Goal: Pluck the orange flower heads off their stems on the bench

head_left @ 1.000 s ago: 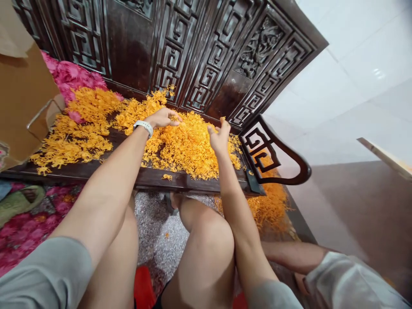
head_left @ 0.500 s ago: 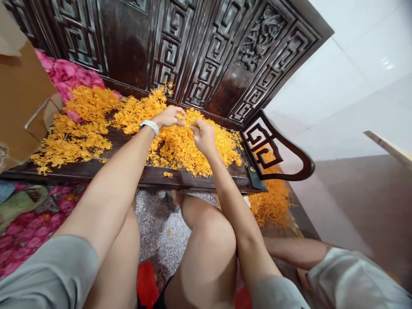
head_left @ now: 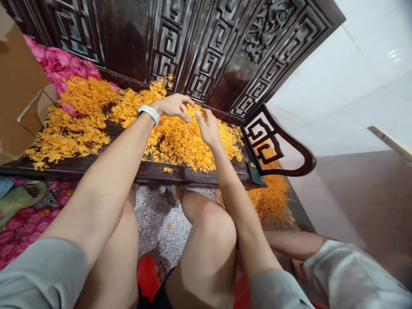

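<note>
A heap of yellow-orange plastic flower pieces [head_left: 183, 148] lies on the seat of a dark carved wooden bench [head_left: 180, 178]. Above the back of this heap is my left hand [head_left: 175, 106], a white band on its wrist, thumb and fingers apart. Facing it from the right, my right hand [head_left: 208, 126] hovers over the same heap with its thumb and fingers spread. A small gap separates the two sets of fingertips, and I see nothing held in either hand. One loose flower piece [head_left: 167, 170] sits near the bench's front edge.
Pink flower pieces [head_left: 61, 64] and a cardboard box [head_left: 24, 94] are at the left. The bench's armrest [head_left: 304, 161] rises at the right, with orange pieces [head_left: 270, 197] beyond it. Another person's arm [head_left: 292, 246] shows at lower right. A green shoe [head_left: 24, 197] lies at lower left.
Both hands have opened from a pinch, and their fingers have spread. They have risen slightly toward the bench back. The view has shifted a little.
</note>
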A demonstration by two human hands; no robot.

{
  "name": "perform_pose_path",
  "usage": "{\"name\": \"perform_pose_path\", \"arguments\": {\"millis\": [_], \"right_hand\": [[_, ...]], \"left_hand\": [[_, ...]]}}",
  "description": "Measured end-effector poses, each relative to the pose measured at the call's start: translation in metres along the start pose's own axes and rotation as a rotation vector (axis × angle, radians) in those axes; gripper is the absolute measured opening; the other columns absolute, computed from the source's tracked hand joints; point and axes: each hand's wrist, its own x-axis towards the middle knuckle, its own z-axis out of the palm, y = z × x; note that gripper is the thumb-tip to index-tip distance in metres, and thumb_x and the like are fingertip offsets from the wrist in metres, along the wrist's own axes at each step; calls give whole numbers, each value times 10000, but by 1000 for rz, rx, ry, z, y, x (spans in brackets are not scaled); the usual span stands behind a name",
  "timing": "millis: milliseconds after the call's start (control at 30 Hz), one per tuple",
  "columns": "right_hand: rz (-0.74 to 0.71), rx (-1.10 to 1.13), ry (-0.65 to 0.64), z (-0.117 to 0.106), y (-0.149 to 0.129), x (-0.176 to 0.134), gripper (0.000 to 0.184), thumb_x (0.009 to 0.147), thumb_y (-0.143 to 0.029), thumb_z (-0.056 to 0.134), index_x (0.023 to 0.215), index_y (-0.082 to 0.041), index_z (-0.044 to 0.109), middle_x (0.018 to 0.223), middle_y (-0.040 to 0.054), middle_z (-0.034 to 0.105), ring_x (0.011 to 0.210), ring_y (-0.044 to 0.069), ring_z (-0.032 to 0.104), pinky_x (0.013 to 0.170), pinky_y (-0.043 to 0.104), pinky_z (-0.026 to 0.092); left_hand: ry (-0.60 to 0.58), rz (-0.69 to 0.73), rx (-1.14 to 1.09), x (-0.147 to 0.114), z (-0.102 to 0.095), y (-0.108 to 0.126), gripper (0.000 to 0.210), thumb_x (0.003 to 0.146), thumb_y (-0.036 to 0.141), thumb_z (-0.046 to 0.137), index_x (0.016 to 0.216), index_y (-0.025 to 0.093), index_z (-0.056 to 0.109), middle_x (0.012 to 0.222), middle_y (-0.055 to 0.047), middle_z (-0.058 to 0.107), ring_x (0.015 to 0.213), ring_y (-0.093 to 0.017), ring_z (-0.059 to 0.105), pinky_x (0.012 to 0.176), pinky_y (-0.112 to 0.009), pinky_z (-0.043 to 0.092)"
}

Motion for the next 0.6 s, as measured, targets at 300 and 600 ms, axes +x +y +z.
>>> {"name": "perform_pose_path", "arguments": {"millis": [300, 600], "right_hand": [[-252, -68, 51, -17, -52, -10, 231, 1036, -224, 568, 806, -234, 548, 873, 61, 609, 904, 223, 591, 885, 385, 515], [-464, -104, 429, -66, -47, 15, 489, 1126, -535, 435, 1439, -176, 544, 1417, 216, 588, 1141, 249, 667, 926, 413, 589]], "left_hand": [[-78, 126, 109, 7, 10, 2, 306, 682, 129, 938, 970, 101, 839, 744, -90, 749, 816, -282, 739, 779, -383, 548], [465, 14, -259, 8, -17, -26, 91, 937, 97, 763, 848, 117, 754, 850, -87, 758, 731, -135, 656, 745, -282, 534]]}}
